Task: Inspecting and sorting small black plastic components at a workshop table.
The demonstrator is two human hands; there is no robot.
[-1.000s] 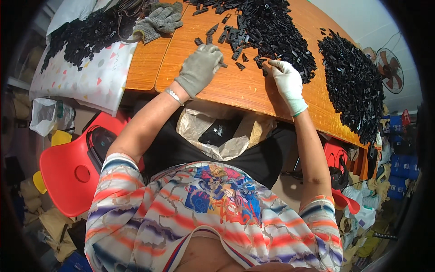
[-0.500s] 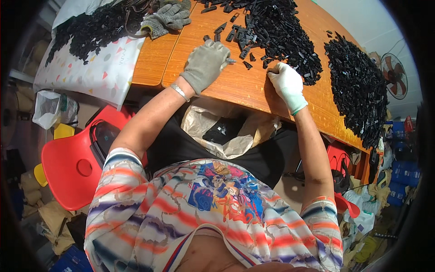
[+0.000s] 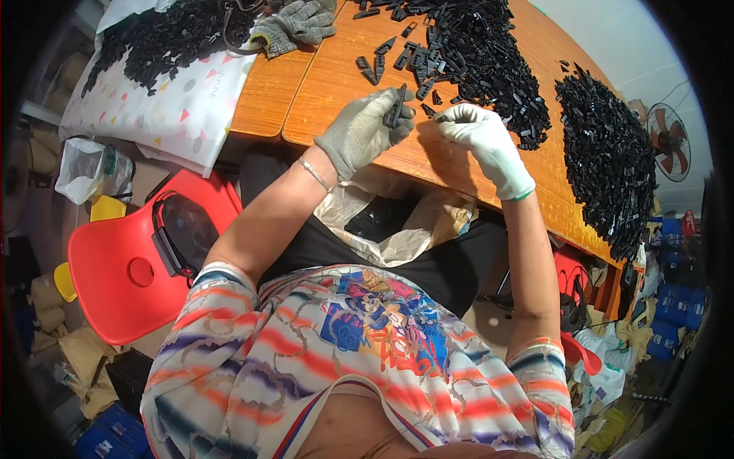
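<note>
While left hand pinches one black strip, right hand fisted, two black heaps

Left hand: grey glove, black strip. Right hand: white glove, green cuff edge. Table: orange wood. Piled parts: black. Chair: red. Cloth: white, coloured triangles. Shirt: orange, blue, white stripes

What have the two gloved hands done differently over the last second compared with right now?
The left hand in its grey glove, earlier spread flat on the orange wooden table, has lifted and closed around a narrow black plastic strip. The right hand in its white glove has drawn back from the big pile of small black plastic pieces, fingers curled. The pile, the spare grey gloves and the red plastic chair stayed put.
</note>
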